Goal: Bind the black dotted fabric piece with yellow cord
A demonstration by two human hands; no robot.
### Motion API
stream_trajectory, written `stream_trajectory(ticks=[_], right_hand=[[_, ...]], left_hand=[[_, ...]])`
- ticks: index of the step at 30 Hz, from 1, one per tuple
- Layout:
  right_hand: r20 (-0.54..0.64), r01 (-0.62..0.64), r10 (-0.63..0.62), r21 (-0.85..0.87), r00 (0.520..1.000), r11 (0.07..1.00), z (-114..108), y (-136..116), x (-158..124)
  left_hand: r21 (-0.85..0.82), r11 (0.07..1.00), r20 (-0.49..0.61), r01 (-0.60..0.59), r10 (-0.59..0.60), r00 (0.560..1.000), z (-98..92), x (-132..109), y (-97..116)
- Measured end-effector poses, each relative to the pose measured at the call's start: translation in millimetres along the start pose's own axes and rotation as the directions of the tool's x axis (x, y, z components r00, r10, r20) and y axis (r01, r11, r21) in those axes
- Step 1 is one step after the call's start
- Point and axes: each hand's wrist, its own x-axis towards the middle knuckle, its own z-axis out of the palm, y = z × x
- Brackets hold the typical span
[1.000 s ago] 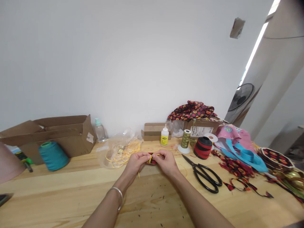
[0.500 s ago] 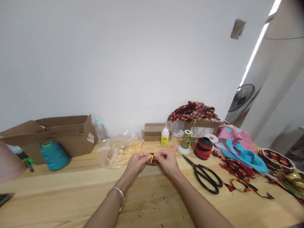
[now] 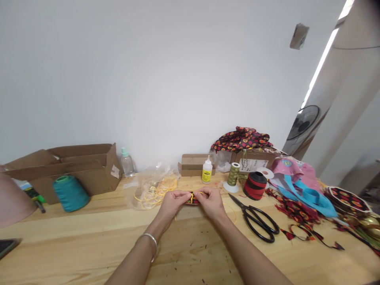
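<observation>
A small dark, red-patterned fabric piece (image 3: 195, 201) is held between both hands above the wooden table. Yellow cord (image 3: 192, 196) crosses its middle, and a loose end hangs below the left fingers. My left hand (image 3: 172, 204), with a silver bangle on its wrist, is closed in a pinch at the left end. My right hand (image 3: 212, 204) pinches the right end, where more yellow cord shows along the fingers. The fingertips hide much of the piece. To the right lie black-handled scissors (image 3: 257, 222), apart from the hand.
Behind the hands are a bag of yellow cord (image 3: 158, 186), a glue bottle (image 3: 207, 171), a green thread spool (image 3: 234, 174) and a red-black spool (image 3: 254, 186). Fabric scraps (image 3: 297, 208) lie right; a teal cone (image 3: 70, 194) and cardboard box (image 3: 109, 174) stand left.
The fabric piece looks tipped slightly, with less of its face showing and the yellow cord drawn into a narrower band. Both hands keep nearly the same place; the view has shifted slightly.
</observation>
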Motion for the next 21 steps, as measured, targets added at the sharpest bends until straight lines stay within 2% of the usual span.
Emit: stream_trajectory(ticks=[2,5,8,10,12,14,16,17,19,21], right_hand=[[-0.001,-0.028,0.028,0.049,1.0,0.998,0,-1,0],[0.029,-0.125,0.122,0.217,0.992,0.968,0,-8,1],[0.111,-0.248,0.222,0.441,0.969,0.863,-3,-15,1],[0.227,-0.367,0.288,0.58,0.93,0.728,-7,-17,2],[0.408,-0.511,0.309,0.677,0.859,0.53,-13,-17,4],[0.586,-0.635,0.246,0.702,0.772,0.323,-20,-15,6],[0.697,-0.714,0.158,0.672,0.699,0.197,-24,-13,8],[0.727,-0.737,0.125,0.654,0.675,0.174,-25,-13,8],[0.742,-0.743,0.093,0.639,0.664,0.199,-26,-13,7],[0.703,-0.698,0.107,0.654,0.703,0.292,-23,-16,4]], left_hand=[[-0.03,1.0,0.033,-0.007,0.008,0.999,-0.1,0,0],[-0.035,0.999,0.047,0.006,-0.004,0.999,0.1,0,2],[-0.034,0.999,0.03,0.016,-0.015,0.999,1.3,-1,6],[-0.037,0.999,0.019,0.021,-0.02,1.0,2.3,-1,7],[-0.033,0.999,0.01,0.018,-0.017,1.0,3.3,0,6],[-0.013,1.0,-0.018,0.0,0.0,1.0,4.4,1,4],[0.016,0.999,-0.059,-0.034,0.035,0.998,5.4,3,1],[0.029,0.998,-0.077,-0.053,0.055,0.996,5.7,3,0],[0.053,0.995,-0.095,-0.083,0.088,0.992,5.9,4,-2],[0.073,0.992,-0.095,-0.1,0.107,0.99,5.6,4,-2]])
